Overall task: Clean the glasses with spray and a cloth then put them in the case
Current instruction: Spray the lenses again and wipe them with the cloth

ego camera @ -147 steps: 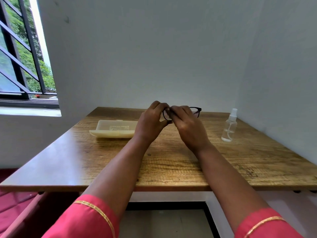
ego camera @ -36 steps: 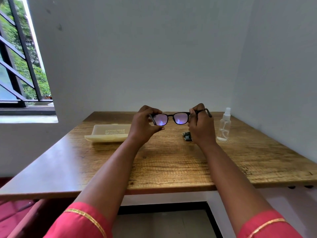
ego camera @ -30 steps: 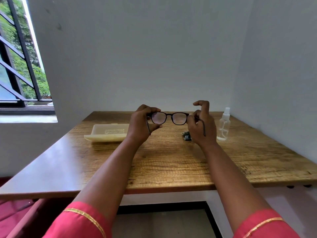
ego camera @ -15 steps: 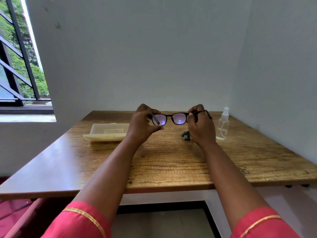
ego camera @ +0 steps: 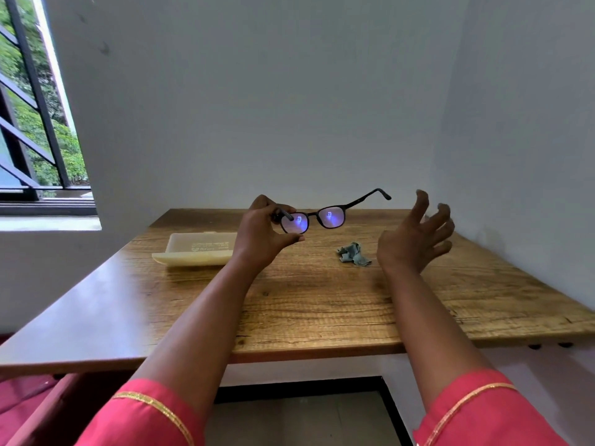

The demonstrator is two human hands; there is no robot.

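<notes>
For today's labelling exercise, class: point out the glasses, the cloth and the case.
glasses (ego camera: pixel 328 217): head view, on the right-hand lens.
cloth (ego camera: pixel 353 253): head view, middle of the crumpled bundle.
case (ego camera: pixel 199 249): head view, on its pale top face.

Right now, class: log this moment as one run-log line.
left hand: pinches black-framed glasses | right hand: open, empty | crumpled grey-blue cloth: on wooden table

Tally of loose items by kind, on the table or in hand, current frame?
Glasses: 1, held by the left hand
Case: 1, on the table
Cloth: 1, on the table
Spray bottle: 0 visible; right hand may hide it
Total: 3
</notes>
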